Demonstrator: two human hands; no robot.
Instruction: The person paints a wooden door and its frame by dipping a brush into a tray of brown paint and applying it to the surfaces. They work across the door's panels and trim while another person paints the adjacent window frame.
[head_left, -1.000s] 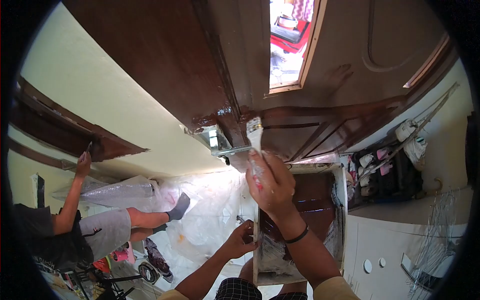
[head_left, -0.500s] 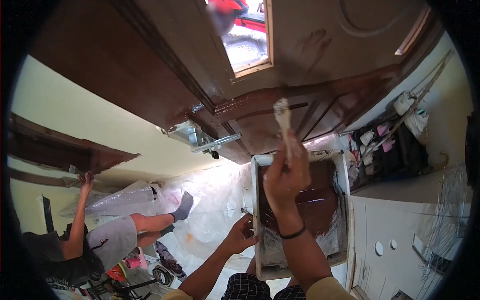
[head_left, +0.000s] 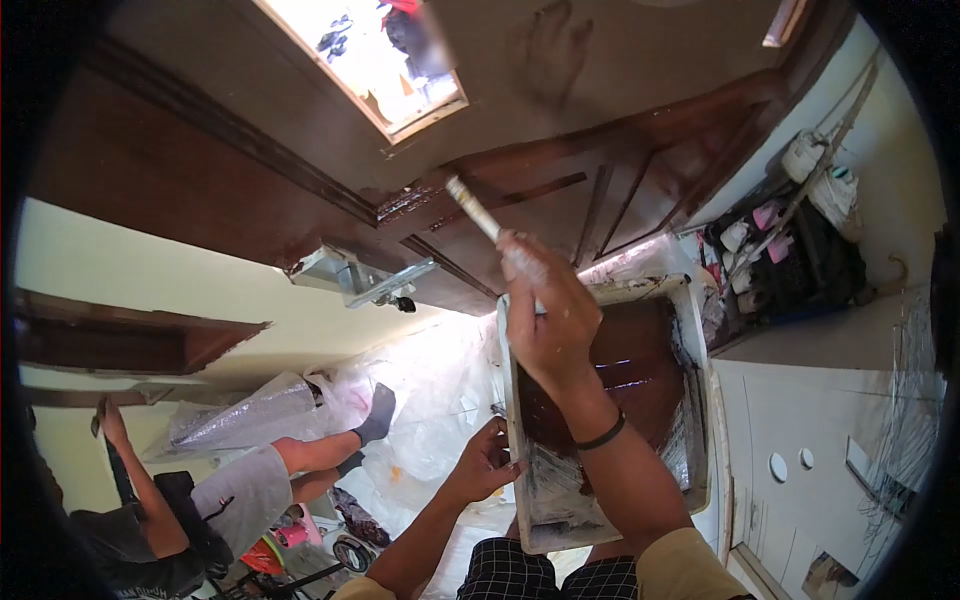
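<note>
My right hand (head_left: 555, 315) is closed around the handle of a paintbrush (head_left: 478, 212). Its bristle end overlaps the door's wet brown moulding, just below the window opening. The brown door (head_left: 590, 110) fills the top of the view, glossy with paint along its curved panel edge. Below my right forearm lies a pale-rimmed paint tray (head_left: 515, 410), with dark brown paint (head_left: 640, 360) pooled in it and smeared lining at the near end. My left hand (head_left: 487, 465) pinches the tray's left rim, fingers curled against it.
A metal bracket (head_left: 385, 282) juts from the door's lower edge. Plastic sheeting (head_left: 430, 385) covers the floor. At the left a co-worker (head_left: 240, 495) reaches a hand (head_left: 112, 425) to brown trim. A rack of items (head_left: 775, 245) and a white cabinet (head_left: 770, 410) stand right.
My right hand has moved left with the paintbrush, which now tilts up-left to the moulding. My left hand stays on the tray. The co-worker's hand is lower and farther left; the view shifted.
</note>
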